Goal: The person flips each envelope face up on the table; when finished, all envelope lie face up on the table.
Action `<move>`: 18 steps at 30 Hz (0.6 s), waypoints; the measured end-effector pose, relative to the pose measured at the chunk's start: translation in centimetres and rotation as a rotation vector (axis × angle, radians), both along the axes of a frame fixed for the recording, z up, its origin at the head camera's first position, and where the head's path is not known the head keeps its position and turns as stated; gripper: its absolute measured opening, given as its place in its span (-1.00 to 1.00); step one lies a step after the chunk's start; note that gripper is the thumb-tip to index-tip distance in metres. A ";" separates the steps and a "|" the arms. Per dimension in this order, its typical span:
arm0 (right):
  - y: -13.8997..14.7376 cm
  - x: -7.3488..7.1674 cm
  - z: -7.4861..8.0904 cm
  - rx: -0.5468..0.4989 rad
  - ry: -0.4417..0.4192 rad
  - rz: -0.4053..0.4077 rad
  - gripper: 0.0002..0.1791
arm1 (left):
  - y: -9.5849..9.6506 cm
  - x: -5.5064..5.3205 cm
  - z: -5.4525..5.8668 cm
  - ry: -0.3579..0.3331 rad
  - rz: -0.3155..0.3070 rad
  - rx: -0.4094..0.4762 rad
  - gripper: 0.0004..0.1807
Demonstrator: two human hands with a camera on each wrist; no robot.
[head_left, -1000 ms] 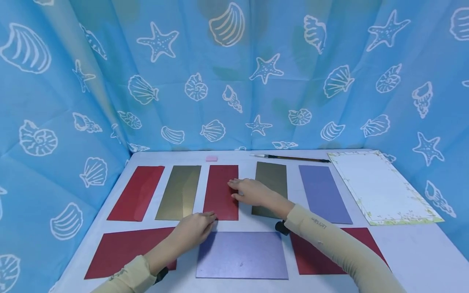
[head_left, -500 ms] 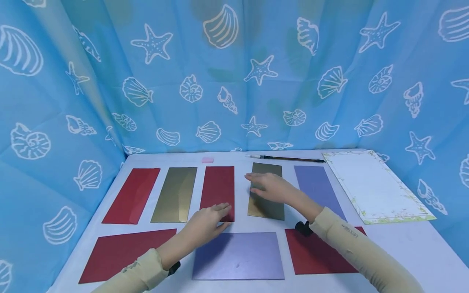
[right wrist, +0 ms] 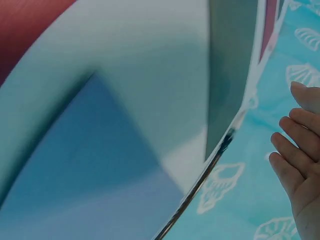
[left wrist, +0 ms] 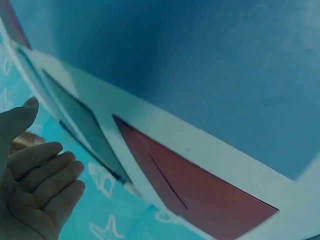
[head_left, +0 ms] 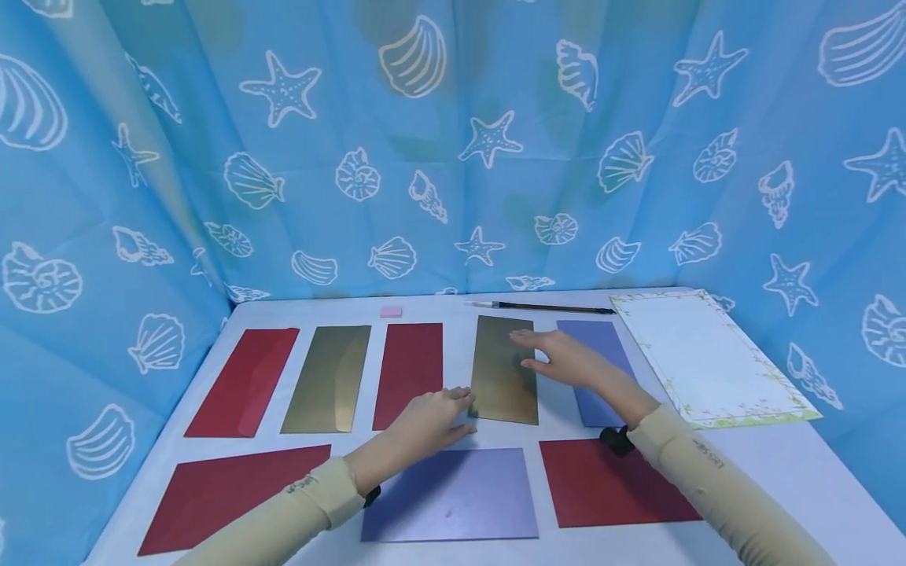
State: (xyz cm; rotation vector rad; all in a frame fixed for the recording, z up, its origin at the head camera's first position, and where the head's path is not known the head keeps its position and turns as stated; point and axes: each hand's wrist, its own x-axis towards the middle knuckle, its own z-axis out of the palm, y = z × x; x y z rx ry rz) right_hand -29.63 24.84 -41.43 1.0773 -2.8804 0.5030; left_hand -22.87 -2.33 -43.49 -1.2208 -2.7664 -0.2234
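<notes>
Rising beyond both hands, a blue curtain (head_left: 439,126) with white shells and starfish runs past the top and sides of the head view. Beneath the hands we see a white table (head_left: 814,487), its near edge cut off. To the right of the right hand lies a leafy-bordered sheet (head_left: 715,346). On the near side of the left hand, the front purple card (head_left: 453,511) loses its upper left corner under the forearm; the front left red card (head_left: 212,495) and front right red card (head_left: 594,487) run partly beneath the sleeves. White strips separate the cards, giving us room between their edges.

Below the right wrist, the back purple card (head_left: 591,410) is half covered. The right gold card (head_left: 502,385) lies between the hands, the middle red card (head_left: 410,369) just left of it, its near right corner hidden by the left hand (head_left: 432,413). That hand's fingers are loosely extended, the thumb apart. The right hand (head_left: 566,358) reaches over the gold card's right edge, fingers likewise extended; we cannot tell whether either touches. Beyond the right hand lies a brush (head_left: 545,307); beyond the left, a small pink block (head_left: 391,312). Both wrist views blur the nearest cards.
</notes>
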 end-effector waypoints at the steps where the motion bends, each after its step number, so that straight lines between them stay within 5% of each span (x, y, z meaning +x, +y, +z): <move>1: 0.3 -0.3 -0.2 0.007 -0.005 -0.010 -0.44 | 0.3 -0.1 -0.2 0.002 -0.004 -0.019 -0.50; 11: 1.7 -4.3 -1.5 0.095 -0.148 -0.158 -0.52 | 3.1 -1.5 -0.9 0.065 -0.021 -0.112 -0.75; 18: 1.6 -6.2 -1.6 0.193 -0.207 -0.218 -0.47 | 4.6 -2.4 -0.7 0.096 -0.015 -0.143 -0.65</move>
